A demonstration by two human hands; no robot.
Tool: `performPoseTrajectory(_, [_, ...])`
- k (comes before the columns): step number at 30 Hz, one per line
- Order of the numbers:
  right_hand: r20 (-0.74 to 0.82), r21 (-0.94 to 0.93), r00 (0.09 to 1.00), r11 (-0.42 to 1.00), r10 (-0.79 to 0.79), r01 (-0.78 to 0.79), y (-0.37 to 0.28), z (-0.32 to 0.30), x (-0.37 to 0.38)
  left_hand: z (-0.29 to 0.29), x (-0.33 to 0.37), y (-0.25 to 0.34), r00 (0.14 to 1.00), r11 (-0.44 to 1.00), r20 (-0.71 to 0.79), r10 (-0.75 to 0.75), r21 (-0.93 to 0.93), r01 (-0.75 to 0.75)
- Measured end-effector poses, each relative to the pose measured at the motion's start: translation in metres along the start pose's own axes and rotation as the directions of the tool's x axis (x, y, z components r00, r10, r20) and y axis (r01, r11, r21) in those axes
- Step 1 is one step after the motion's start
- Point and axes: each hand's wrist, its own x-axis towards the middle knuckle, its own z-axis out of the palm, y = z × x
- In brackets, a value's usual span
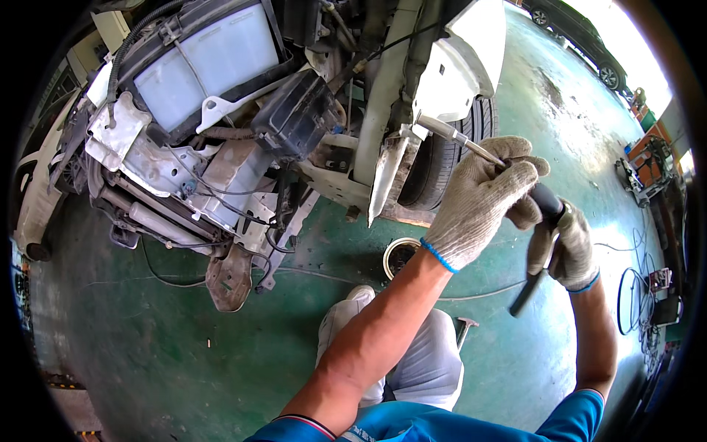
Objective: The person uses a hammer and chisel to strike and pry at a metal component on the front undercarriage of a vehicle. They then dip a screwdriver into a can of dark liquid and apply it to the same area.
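Note:
My left hand [479, 195], in a knitted off-white glove with a blue cuff, is closed round a chisel-like metal tool [482, 152]. The tool's pale, wider far end reaches up-left to the white body panel [449, 77] of a stripped car front; whether it touches cannot be told. Beside the left hand, to its right, is a rounded black part [546, 200]. My right hand [571, 250], gloved alike and slightly blurred, is wrapped round a black handle [528, 295] that sticks out below its fingers. Whether this handle joins the rounded part is hidden.
A tyre [434, 166] stands under the panel. A round container [400, 256] with dark contents sits on the green floor, and a hammer [465, 331] lies by my knee. A hose [486, 297] crosses the floor; cables [637, 295] coil at right. A dark car [578, 37] is parked far right.

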Motion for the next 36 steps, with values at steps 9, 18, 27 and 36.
performPoseTrajectory(9, [0.122,-0.927,0.837,0.241,-0.534,0.288,-0.027,0.010,0.018,0.008,0.000,0.004,0.998,0.998,-0.062,0.004,0.063,0.000])
performPoseTrajectory(18, [-0.073,-0.149,0.967,0.956,0.243,-0.251,-0.041,0.023,0.022,0.003,-0.003,0.009,1.000,0.997,-0.028,-0.001,0.072,0.003])
performPoseTrajectory(27, [0.135,0.247,0.969,0.940,0.209,-0.237,-0.013,0.009,0.020,0.006,0.000,0.008,0.998,0.993,-0.051,-0.030,0.109,0.036])
performPoseTrajectory(36, [-0.015,-0.751,0.991,0.656,-0.136,0.079,-0.040,0.012,0.030,0.007,-0.001,0.013,0.999,0.995,-0.029,0.012,0.101,-0.009])
